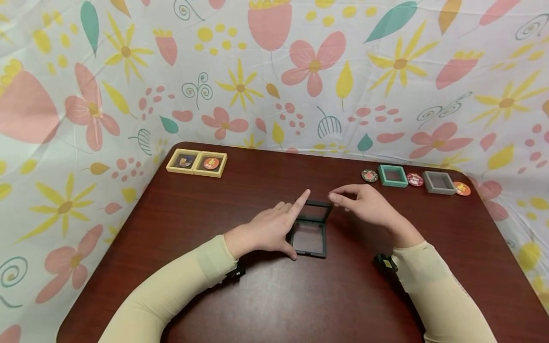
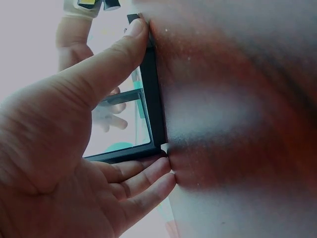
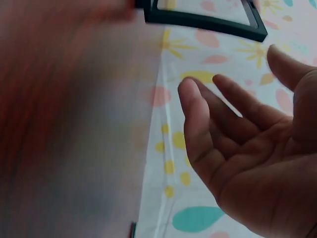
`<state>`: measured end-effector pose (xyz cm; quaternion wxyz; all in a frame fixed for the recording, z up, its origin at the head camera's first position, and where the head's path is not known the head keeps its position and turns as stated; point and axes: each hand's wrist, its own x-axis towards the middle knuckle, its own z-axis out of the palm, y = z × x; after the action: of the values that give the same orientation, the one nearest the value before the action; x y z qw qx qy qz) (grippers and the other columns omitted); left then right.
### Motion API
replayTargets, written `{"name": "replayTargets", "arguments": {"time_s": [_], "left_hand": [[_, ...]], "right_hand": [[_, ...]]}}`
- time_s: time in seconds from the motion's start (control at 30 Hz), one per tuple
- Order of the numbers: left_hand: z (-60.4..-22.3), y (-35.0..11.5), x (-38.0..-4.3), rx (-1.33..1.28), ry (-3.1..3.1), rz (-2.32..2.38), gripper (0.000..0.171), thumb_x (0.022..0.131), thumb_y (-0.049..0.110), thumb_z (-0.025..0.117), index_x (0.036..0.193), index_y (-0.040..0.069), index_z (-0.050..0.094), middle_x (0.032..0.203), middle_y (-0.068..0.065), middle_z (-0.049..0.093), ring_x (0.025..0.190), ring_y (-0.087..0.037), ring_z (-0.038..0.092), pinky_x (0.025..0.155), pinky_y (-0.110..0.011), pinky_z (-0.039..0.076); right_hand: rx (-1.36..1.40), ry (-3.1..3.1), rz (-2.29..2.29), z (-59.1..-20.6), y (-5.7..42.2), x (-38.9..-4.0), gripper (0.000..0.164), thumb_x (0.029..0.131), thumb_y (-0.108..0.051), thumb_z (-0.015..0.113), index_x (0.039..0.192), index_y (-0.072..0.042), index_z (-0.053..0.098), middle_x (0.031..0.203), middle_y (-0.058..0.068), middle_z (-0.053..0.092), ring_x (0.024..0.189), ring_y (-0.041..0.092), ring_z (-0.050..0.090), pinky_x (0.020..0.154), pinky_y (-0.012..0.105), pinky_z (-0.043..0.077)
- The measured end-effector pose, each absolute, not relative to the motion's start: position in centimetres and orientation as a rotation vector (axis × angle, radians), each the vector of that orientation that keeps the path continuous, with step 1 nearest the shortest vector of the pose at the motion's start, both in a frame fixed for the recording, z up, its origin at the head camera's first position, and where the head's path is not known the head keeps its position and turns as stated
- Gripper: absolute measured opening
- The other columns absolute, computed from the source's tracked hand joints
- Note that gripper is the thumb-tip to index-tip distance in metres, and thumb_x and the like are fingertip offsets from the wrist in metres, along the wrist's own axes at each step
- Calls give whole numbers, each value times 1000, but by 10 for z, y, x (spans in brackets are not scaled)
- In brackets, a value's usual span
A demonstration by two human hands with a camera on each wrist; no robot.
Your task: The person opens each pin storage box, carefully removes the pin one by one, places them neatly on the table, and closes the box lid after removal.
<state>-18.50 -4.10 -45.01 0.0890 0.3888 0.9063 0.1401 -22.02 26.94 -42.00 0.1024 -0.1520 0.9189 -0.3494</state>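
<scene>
A black hinged display frame (image 1: 310, 238) with clear panes stands unfolded at the middle of the table, its lid tilted up. My left hand (image 1: 272, 228) holds it along its left side: the thumb lies on the near left corner, and the fingers reach behind the lid. In the left wrist view the thumb (image 2: 126, 49) presses the dark rim while the other fingertips touch its far end. My right hand (image 1: 364, 205) hovers just right of the lid with nothing in it. The right wrist view shows its fingers loosely bent, apart from the frame's rim (image 3: 208, 25).
Two yellow frames (image 1: 197, 163) with round badges inside sit at the back left. Toward the back right lie a teal frame (image 1: 392, 183), a grey frame (image 1: 439, 190), and a dark badge (image 1: 369, 176), a red badge (image 1: 415, 179) and an orange badge (image 1: 462, 188). A flowered cloth hangs behind.
</scene>
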Motion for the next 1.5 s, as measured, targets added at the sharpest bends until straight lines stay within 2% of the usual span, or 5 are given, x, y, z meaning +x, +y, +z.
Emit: {"name": "replayTargets", "arguments": {"time_s": [0.4,0.67,0.93,1.2,1.5], "left_hand": [[-449,-40,-185,1162,2709,412,171,71,62,103,174,21,-27,147,-14,64,139,-35,57,103,-43,58],[-449,-39,-185,1163,2722,397,172,69,63,103,175,20,-26,140,-12,65,132,-31,59,99,-43,59],[-449,-39,-186,1172,2711,399,169,71,65,102,175,22,-25,144,-12,64,132,-30,59,97,-41,60],[-451,-40,-187,1184,2699,424,169,71,63,102,174,27,-27,139,-10,65,127,-30,60,97,-42,59],[-445,-38,-180,1272,2780,303,170,72,64,102,175,18,-25,114,-6,68,103,-25,65,88,-37,59]], "right_hand": [[-413,2478,-1111,-427,263,-220,62,111,-53,66,145,-2,73,121,9,80,94,21,81,108,60,54],[-371,2323,-1256,-431,262,-219,61,113,-45,66,146,6,69,139,23,73,109,32,79,97,49,63],[-370,2310,-1237,-436,263,-221,59,113,-47,65,142,4,73,139,21,73,115,31,76,96,46,63],[-386,2305,-1194,-433,262,-218,59,112,-49,66,143,0,74,141,18,73,108,28,79,108,55,56],[-422,2306,-1109,-430,263,-217,61,110,-50,70,148,-2,71,145,15,72,102,23,81,117,64,46]]}}
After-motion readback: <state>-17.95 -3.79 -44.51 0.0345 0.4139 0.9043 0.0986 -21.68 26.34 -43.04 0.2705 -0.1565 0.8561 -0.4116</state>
